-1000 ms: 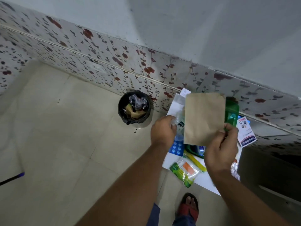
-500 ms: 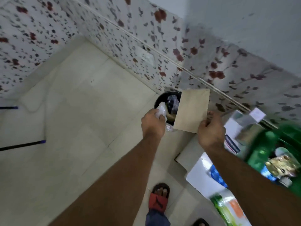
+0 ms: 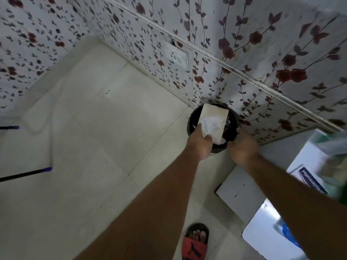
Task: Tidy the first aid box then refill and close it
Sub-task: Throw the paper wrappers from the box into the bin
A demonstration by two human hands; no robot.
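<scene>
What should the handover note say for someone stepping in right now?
Left hand: shut on crumpled white plastic wrapper, held over the black bin.
Right hand: at the bin's near rim; grip state unclear.
Brown paper envelope: over the bin mouth, apparently dropping in.
Done: waste carried to the bin.
Left: release wrapper, return to the supplies on the white surface at right, refill, close box.

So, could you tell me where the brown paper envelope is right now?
In the head view it is right of centre, over the open black bin by the floral wall, with the left hand at its lower edge and the right hand beside it.
</scene>
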